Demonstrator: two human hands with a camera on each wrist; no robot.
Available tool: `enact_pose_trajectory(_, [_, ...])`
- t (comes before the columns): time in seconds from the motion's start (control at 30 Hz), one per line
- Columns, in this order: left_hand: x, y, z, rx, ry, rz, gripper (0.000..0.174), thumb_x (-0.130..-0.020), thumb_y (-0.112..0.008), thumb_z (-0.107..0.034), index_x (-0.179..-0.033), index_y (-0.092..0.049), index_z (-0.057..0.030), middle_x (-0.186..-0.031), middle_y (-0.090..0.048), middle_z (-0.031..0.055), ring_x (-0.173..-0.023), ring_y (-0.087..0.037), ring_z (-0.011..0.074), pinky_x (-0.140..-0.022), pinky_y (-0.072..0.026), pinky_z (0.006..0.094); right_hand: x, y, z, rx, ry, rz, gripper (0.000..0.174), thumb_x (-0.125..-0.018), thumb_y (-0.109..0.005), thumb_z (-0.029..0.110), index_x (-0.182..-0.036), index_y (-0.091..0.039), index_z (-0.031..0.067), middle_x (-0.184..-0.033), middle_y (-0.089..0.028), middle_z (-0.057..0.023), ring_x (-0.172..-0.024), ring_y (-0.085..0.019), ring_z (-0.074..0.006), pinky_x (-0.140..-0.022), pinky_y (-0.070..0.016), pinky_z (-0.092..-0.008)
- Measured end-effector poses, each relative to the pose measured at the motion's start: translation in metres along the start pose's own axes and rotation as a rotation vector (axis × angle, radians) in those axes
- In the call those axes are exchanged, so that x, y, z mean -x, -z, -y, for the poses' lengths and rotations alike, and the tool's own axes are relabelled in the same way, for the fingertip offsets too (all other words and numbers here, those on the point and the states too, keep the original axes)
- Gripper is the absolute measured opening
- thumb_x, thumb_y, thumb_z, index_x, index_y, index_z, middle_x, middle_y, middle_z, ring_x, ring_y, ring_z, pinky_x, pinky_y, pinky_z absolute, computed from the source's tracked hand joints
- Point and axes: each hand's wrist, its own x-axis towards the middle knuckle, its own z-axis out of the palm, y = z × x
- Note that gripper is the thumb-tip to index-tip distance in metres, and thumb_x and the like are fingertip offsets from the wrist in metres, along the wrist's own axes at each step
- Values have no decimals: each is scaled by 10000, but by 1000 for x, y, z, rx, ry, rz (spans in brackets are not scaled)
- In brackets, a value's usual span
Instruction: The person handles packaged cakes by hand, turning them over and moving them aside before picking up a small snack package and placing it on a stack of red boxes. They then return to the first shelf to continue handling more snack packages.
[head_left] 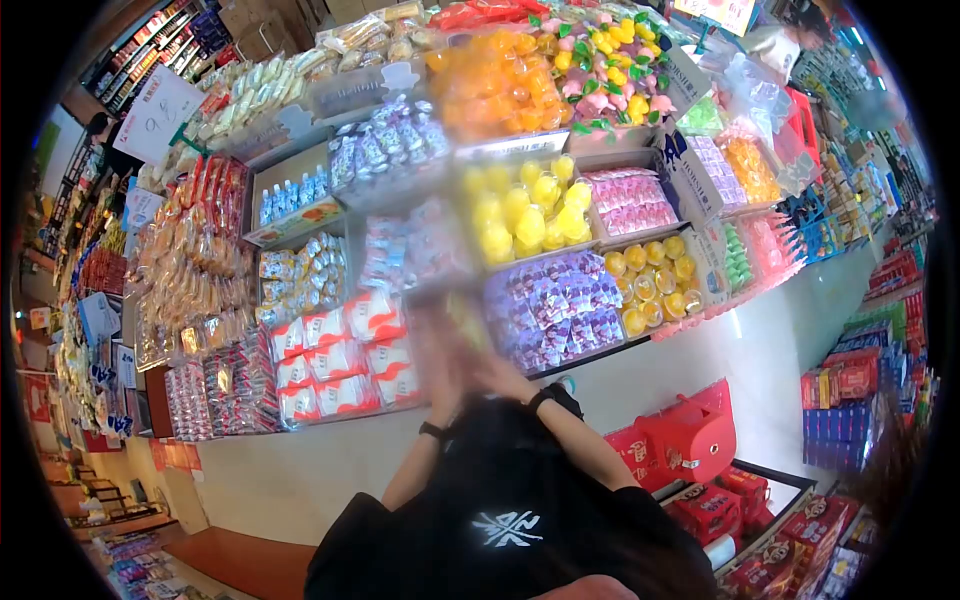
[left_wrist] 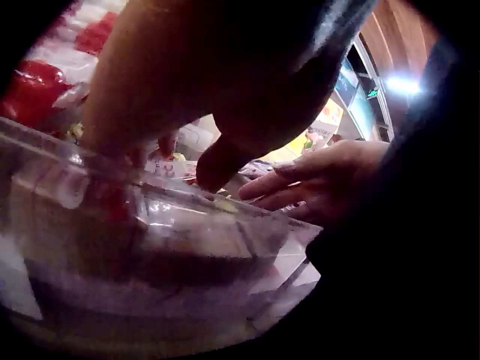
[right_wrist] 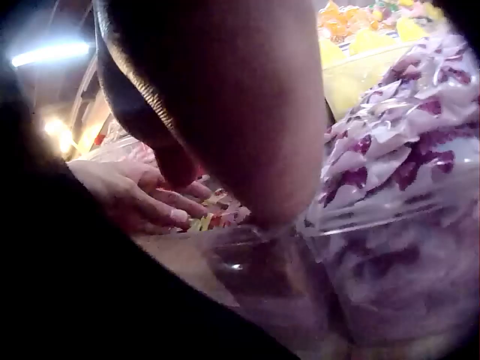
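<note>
Both hands reach down into a clear plastic bin (left_wrist: 172,225) at the counter's front edge. My left hand (head_left: 447,370) is blurred in the head view; the right wrist view shows its fingers (right_wrist: 161,206) extended over small wrapped pieces (right_wrist: 217,210) with yellow and red on them. My right hand (head_left: 503,378) comes in from the other side, and in the left wrist view its fingers (left_wrist: 289,184) are nearly straight, low in the bin. No object shows gripped in either hand. White-and-red packets (head_left: 340,355) lie left of the hands, purple-and-white packets (head_left: 557,310) to the right.
Further bins hold yellow balls (head_left: 535,205), orange-yellow cups (head_left: 655,285), pink packets (head_left: 628,200) and orange sweets (head_left: 500,80). A price sign (head_left: 160,115) stands at the left. Red boxes (head_left: 715,510) sit low at the right, beside a red bag (head_left: 690,435).
</note>
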Motion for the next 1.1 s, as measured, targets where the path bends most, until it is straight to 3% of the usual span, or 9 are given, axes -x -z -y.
enact_pose_trajectory(0.1, [-1, 6, -1, 45, 57, 16, 590, -855, -682, -155, -1374, -445, -6, -1322, -530, 233, -1216, -499, 399, -1036, -397, 443, -10, -29, -40, -58, 132, -61, 605, -891, -653, 376, -1333, -470, 4, -1183, -609, -274, -1075, -602, -439, -930, -473, -503])
enact_pose_trajectory(0.3, [-10, 0, 22, -45, -54, -40, 542, -874, -666, -173, -1347, -473, 9, -1265, -541, 226, -1180, -516, 389, -1028, -407, 434, -26, -46, -61, -46, 73, -208, 572, -883, -661, 362, -1290, -507, -10, -1203, -596, -269, -1137, -562, -427, -954, -453, -490])
enact_pose_trajectory(0.33, [-9, -2, 23, 28, -44, -32, 533, -868, -672, -177, -1333, -492, 10, -1217, -548, 217, -1173, -516, 385, -1026, -408, 433, -28, -49, -67, -53, 89, -180, 558, -882, -662, 359, -1274, -518, -11, -1205, -594, -266, -1136, -560, -428, -962, -448, -490])
enact_pose_trajectory(0.47, [-15, -9, 56, -182, -152, -95, 507, -866, -672, -176, -1330, -521, -37, -1231, -508, 217, -1183, -496, 390, -1028, -406, 435, -40, -66, -86, -16, 168, -159, 497, -875, -663, 340, -1210, -560, -13, -1190, -599, -255, -1113, -570, -424, -962, -450, -487])
enact_pose_trajectory(0.53, [-12, -5, 37, -231, -124, -16, 496, -866, -670, -175, -1330, -533, -65, -1246, -480, 217, -1192, -484, 394, -1031, -404, 435, -37, -67, -82, 39, 193, -230, 462, -872, -660, 318, -1185, -575, -10, -1167, -609, -248, -1090, -582, -418, -941, -461, -484])
enact_pose_trajectory(0.63, [-11, -7, 33, -282, -171, -61, 484, -866, -667, -168, -1327, -542, -91, -1265, -451, 219, -1199, -474, 399, -1036, -399, 439, -25, -64, -70, 81, 207, -327, 397, -870, -650, 273, -1152, -589, 0, -1130, -617, -235, -1059, -594, -407, -903, -476, -477])
enact_pose_trajectory(0.8, [-8, -5, 22, -281, -256, -120, 399, -861, -659, -146, -1242, -571, -65, -1226, -470, 214, -1184, -479, 395, -1020, -406, 443, -11, -49, -32, 59, 195, -366, 283, -874, -623, 202, -1082, -597, 12, -1090, -611, -225, -1013, -600, -401, -863, -481, -479])
enact_pose_trajectory(0.97, [-4, -9, 18, -199, -215, -114, 301, -858, -649, -112, -1147, -589, -53, -1157, -522, 183, -1149, -497, 377, -997, -410, 449, -2, -72, -49, 110, 126, -397, 268, -885, -597, 164, -1109, -567, 19, -1061, -608, -226, -1006, -594, -411, -860, -477, -491])
enact_pose_trajectory(1.1, [-7, -5, 18, -197, -237, -134, 262, -864, -639, -87, -1119, -593, -55, -1138, -536, 164, -1103, -523, 362, -982, -415, 434, -4, -72, -49, 134, 178, -378, 286, -893, -583, 143, -1147, -537, 19, -1052, -604, -227, -1022, -584, -414, -869, -473, -492])
